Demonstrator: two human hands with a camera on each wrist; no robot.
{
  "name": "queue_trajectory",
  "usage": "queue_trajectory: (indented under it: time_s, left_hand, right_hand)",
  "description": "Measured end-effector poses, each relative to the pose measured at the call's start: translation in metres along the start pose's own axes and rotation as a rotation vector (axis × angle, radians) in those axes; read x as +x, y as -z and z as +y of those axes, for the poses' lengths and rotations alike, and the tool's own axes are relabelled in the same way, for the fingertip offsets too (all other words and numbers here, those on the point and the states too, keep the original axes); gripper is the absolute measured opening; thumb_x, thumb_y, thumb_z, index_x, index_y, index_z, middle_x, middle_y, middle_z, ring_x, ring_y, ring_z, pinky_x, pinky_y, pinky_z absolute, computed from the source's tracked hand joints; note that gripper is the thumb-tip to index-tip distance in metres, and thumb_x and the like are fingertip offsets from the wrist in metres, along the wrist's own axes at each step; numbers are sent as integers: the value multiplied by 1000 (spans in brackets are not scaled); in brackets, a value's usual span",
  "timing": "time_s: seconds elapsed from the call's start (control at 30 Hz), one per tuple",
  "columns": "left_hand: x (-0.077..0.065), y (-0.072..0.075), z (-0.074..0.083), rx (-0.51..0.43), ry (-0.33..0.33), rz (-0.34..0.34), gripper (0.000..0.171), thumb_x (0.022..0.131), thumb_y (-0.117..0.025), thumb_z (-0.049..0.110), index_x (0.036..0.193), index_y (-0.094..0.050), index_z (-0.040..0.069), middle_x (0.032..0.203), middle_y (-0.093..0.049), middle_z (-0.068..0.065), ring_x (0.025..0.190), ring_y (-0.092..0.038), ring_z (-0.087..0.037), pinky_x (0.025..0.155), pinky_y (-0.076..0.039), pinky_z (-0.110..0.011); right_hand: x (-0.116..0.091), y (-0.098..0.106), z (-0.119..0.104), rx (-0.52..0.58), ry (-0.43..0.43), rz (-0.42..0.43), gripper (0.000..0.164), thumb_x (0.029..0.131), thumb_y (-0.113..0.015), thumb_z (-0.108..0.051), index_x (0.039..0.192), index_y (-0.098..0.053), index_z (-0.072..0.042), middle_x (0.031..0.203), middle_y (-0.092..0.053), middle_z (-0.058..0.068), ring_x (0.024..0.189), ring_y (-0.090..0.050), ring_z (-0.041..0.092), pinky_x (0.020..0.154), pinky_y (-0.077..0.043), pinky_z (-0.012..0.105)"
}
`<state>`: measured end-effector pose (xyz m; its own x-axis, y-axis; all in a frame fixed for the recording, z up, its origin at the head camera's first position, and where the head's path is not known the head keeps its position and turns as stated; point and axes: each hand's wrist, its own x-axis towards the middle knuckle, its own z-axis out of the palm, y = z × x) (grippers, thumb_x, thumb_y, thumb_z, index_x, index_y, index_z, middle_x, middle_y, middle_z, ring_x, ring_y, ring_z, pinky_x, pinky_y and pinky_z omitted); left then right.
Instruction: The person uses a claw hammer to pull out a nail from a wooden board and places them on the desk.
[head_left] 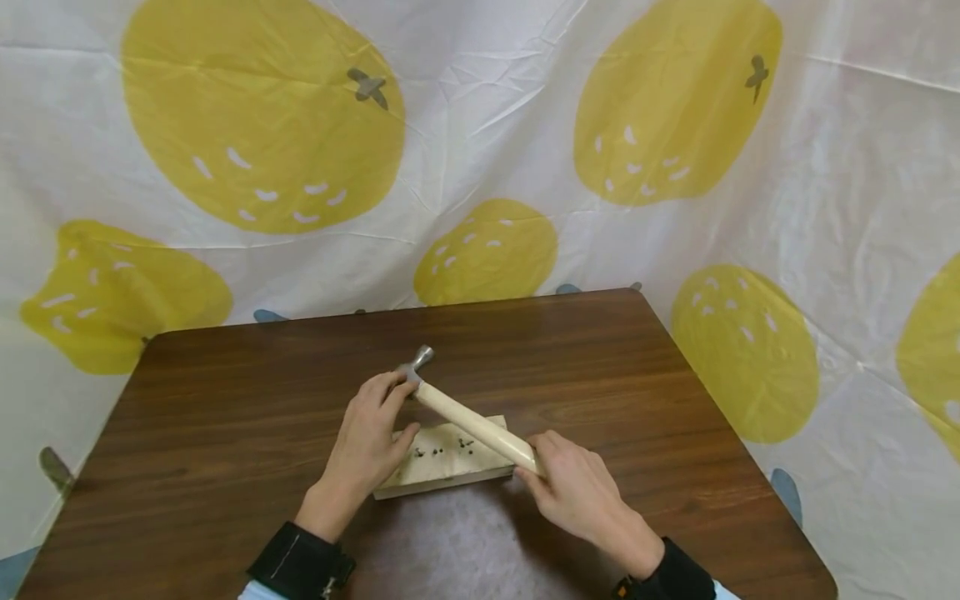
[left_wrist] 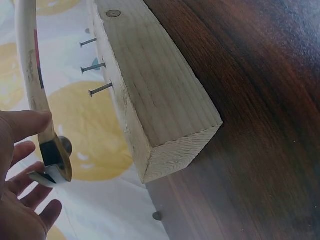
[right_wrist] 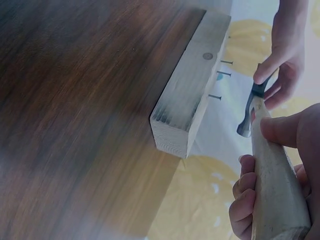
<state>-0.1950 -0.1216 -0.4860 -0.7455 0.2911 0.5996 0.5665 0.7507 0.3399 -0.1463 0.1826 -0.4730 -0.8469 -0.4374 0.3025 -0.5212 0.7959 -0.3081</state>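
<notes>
A claw hammer (head_left: 472, 423) with a pale wooden handle and metal head slants above a wooden block (head_left: 420, 477). My right hand (head_left: 576, 487) grips the lower end of the handle. Near the head, my left hand (head_left: 365, 435) pinches the hammer lightly; in the left wrist view its thumb rests on the handle, while the other fingers lie loosely about the metal head (left_wrist: 54, 160). Several nails (left_wrist: 97, 67) stick up from the block's top face, their heads well above the wood. The hammer head is apart from the nails.
The block lies on a dark brown wooden table (head_left: 262, 400). Behind the table hangs a white curtain (head_left: 465, 125) printed with large yellow fruit. A round knot (left_wrist: 114, 13) marks one side of the block. Both wrists wear black bands (head_left: 296, 560).
</notes>
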Motion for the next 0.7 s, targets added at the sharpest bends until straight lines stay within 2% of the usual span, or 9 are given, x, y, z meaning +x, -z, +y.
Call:
queue_trajectory:
  time_s: [0.33, 0.7]
  left_hand:
    - [3, 0, 3, -10, -33, 12, 57, 71, -93, 1, 123, -70, 4, 132, -59, -20, 126, -52, -40, 99, -46, -59]
    - [-2, -8, 1, 29, -71, -15, 46, 68, -95, 0, 108, -76, 10, 122, -63, -19, 118, -57, -41, 96, -48, -61]
  right_hand:
    - [1, 4, -1, -18, 75, 6, 27, 91, -80, -27, 106, -67, -7, 80, -49, -8, 61, -41, 4, 47, -35, 21]
    - [2, 7, -5, -48, 113, -47, 28, 92, -79, -30, 106, -66, -8, 85, -56, -7, 65, -46, 5, 51, -40, 21]
